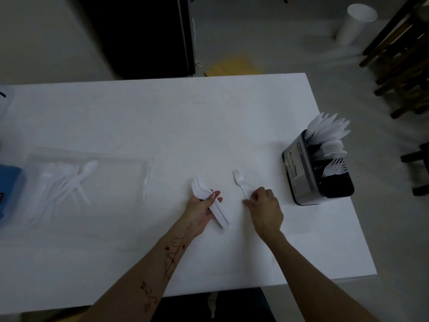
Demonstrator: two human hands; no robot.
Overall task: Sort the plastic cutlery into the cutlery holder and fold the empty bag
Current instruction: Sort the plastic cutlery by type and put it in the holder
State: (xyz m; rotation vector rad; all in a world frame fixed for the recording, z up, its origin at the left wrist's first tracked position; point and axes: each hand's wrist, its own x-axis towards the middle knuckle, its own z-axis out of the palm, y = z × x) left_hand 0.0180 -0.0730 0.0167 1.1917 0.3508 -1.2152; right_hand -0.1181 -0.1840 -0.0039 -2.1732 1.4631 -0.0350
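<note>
My left hand grips a stacked bundle of white plastic forks, tines pointing away from me. A single white fork lies on the white table just to its right, and the fingertips of my right hand pinch its handle end. The dark cutlery holder stands near the right table edge with knives, spoons and a few forks upright in separate compartments. At the left lies the clear plastic bag with several pieces of cutlery still inside.
A blue object sits at the table's left edge. Beyond the right edge stand dark wooden chairs. On the floor behind the table are a white bucket and a yellow item.
</note>
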